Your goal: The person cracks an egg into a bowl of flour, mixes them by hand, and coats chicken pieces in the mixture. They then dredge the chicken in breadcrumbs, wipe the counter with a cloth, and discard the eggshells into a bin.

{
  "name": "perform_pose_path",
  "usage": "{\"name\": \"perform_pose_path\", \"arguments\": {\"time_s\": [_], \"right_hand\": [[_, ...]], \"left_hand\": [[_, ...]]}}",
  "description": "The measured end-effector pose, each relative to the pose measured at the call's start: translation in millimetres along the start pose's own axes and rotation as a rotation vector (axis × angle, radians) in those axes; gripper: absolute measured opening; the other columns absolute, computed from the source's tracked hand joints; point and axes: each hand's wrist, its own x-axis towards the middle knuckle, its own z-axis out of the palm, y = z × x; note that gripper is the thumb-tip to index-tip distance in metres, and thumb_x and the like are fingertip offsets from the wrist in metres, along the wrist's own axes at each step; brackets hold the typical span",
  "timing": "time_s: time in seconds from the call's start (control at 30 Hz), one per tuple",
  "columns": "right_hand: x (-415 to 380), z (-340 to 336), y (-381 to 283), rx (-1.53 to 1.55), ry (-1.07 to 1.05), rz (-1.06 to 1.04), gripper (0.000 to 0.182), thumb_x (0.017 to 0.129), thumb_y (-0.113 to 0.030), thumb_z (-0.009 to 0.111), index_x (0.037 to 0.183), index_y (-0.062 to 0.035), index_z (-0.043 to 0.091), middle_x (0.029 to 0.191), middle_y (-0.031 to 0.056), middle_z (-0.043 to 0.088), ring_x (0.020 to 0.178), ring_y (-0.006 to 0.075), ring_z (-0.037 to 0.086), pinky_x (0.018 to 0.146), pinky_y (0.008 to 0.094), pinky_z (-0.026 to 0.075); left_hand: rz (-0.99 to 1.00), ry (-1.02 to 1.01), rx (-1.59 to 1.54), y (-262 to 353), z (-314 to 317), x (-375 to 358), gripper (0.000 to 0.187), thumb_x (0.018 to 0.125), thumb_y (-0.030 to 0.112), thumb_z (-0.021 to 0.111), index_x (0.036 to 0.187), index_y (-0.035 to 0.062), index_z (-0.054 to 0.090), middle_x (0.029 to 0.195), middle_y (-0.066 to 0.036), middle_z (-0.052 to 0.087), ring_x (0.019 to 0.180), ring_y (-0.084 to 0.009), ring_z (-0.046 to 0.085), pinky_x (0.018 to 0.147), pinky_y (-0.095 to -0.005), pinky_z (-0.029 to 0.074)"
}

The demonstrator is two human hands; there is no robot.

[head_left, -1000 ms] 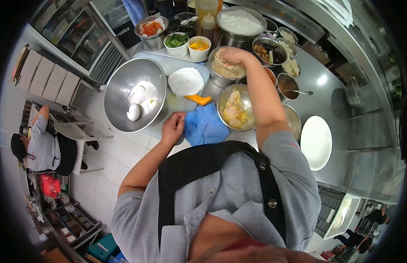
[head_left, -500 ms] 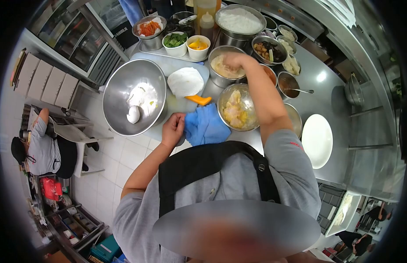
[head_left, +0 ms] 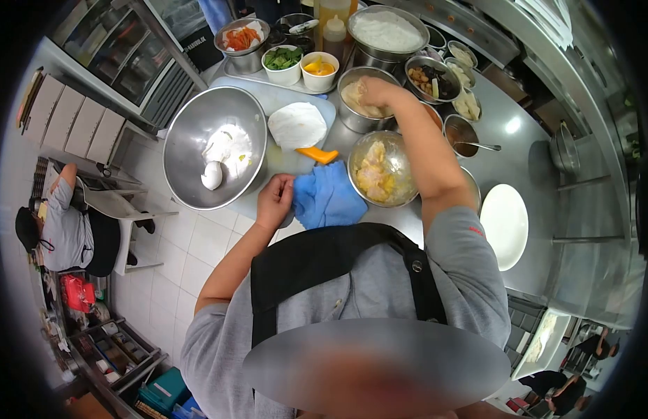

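My right hand [head_left: 374, 96] reaches down into a deep metal pot [head_left: 369, 128] of pale yellowish crumbly food [head_left: 354, 98]; its fingertips are hidden there. In front of that pot is a metal bowl [head_left: 401, 150] with raw-looking pale pieces in yellow egg [head_left: 377, 174]. My left hand [head_left: 275, 199] is closed at the left corner of a folded blue cloth [head_left: 327, 195], fingers curled against it. Left of it stands a large steel bowl [head_left: 180, 160] with white powder [head_left: 226, 146] and a white rounded piece [head_left: 212, 174].
A white-coated scraper-like blade [head_left: 297, 126] with orange handle [head_left: 317, 154] lies on the board. Cups of greens [head_left: 282, 59] and orange pieces [head_left: 319, 66], and a bowl of white powder [head_left: 387, 31], stand behind. A white oval plate [head_left: 504, 227] lies right. A co-worker [head_left: 72, 223] is far left.
My right hand has shifted slightly within the pot, its knuckles now higher and more visible. My left hand stays at the blue cloth. The whole view has tilted a little.
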Motion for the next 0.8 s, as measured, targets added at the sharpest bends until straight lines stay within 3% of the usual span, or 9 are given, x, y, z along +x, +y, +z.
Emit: {"name": "perform_pose_path", "arguments": {"time_s": [0.2,0.4,0.47,0.53,0.57,0.6,0.67,0.73,0.8], "right_hand": [[14.1,9.3,16.7,-0.158,0.054,0.096,0.041,0.071,-0.019,0.061,0.106,0.0019,0.055,0.104,0.0216,0.059,0.097,0.0294,0.057,0.083,0.0338,0.045],[15.2,-3.2,15.0,0.359,-0.028,0.05,0.032,0.08,-0.018,0.05,0.105,0.0012,0.057,0.1,0.0184,0.061,0.086,0.0256,0.06,0.074,0.0339,0.047],[27.9,26.9,29.3,0.073,0.016,-0.043,0.027,0.084,-0.019,0.046,0.099,0.0001,0.058,0.092,0.0147,0.062,0.076,0.0212,0.061,0.065,0.0324,0.049],[12.5,3.1,6.9,-0.037,-0.091,0.017,0.027,0.085,-0.02,0.045,0.098,-0.0008,0.058,0.09,0.0133,0.062,0.074,0.0193,0.061,0.063,0.0317,0.049],[15.1,-5.9,11.0,0.238,-0.219,0.065,0.028,0.085,-0.02,0.045,0.101,-0.0012,0.057,0.094,0.0134,0.061,0.078,0.0186,0.06,0.063,0.0322,0.049],[1.6,-16.6,3.5,0.418,-0.135,0.091,0.028,0.084,-0.018,0.044,0.101,-0.0001,0.057,0.094,0.0134,0.061,0.076,0.0177,0.059,0.061,0.0317,0.049],[7.5,-21.3,11.9,0.496,-0.124,0.083,0.03,0.084,-0.02,0.044,0.102,0.0006,0.057,0.093,0.012,0.061,0.074,0.0172,0.058,0.061,0.0316,0.049],[1.7,-0.4,5.9,0.067,-0.165,0.048,0.034,0.083,-0.023,0.045,0.106,0.0003,0.056,0.096,0.0119,0.061,0.079,0.0194,0.06,0.065,0.0353,0.049],[1.6,-7.9,2.0,0.095,-0.232,0.108,0.037,0.082,-0.025,0.046,0.107,0.0,0.056,0.103,0.0145,0.06,0.089,0.0242,0.059,0.074,0.0372,0.047]], "left_hand": [[-0.051,-0.033,-0.016,-0.6,0.2,-1.5,0.013,0.088,0.013,0.052,0.092,0.0013,0.057,0.075,0.0,0.058,0.067,-0.0054,0.051,0.064,-0.0206,0.043],[-0.04,-0.012,-0.042,-2.4,2.5,-1.3,0.013,0.088,0.015,0.053,0.092,0.0027,0.057,0.072,-0.002,0.059,0.063,-0.0077,0.053,0.061,-0.0224,0.044],[0.0,0.011,-0.035,-3.4,3.0,-1.8,0.013,0.087,0.015,0.053,0.092,0.0035,0.057,0.069,-0.003,0.059,0.06,-0.0087,0.053,0.059,-0.0233,0.045],[0.054,0.04,0.002,-1.3,3.0,-0.6,0.013,0.087,0.015,0.053,0.092,0.0035,0.057,0.069,-0.003,0.059,0.06,-0.0084,0.052,0.059,-0.0231,0.044],[0.029,0.03,-0.006,-1.8,1.8,-2.6,0.013,0.087,0.015,0.053,0.092,0.0035,0.057,0.069,-0.003,0.059,0.059,-0.0083,0.052,0.058,-0.023,0.044],[0.006,0.024,-0.016,-1.9,1.2,-2.4,0.013,0.087,0.014,0.053,0.092,0.0035,0.057,0.069,-0.003,0.058,0.059,-0.0083,0.052,0.058,-0.0229,0.044],[-0.013,0.017,-0.025,-0.7,2.0,1.0,0.012,0.087,0.014,0.053,0.092,0.0034,0.057,0.069,-0.003,0.058,0.059,-0.0081,0.051,0.058,-0.0227,0.044],[-0.013,-0.002,-0.013,1.1,0.9,-0.1,0.012,0.087,0.014,0.053,0.092,0.0033,0.057,0.068,-0.003,0.058,0.059,-0.0078,0.051,0.058,-0.0225,0.044],[-0.006,0.021,-0.001,3.0,1.5,-1.5,0.012,0.087,0.014,0.053,0.091,0.0034,0.057,0.068,-0.002,0.058,0.059,-0.0078,0.051,0.058,-0.0225,0.044]]}}
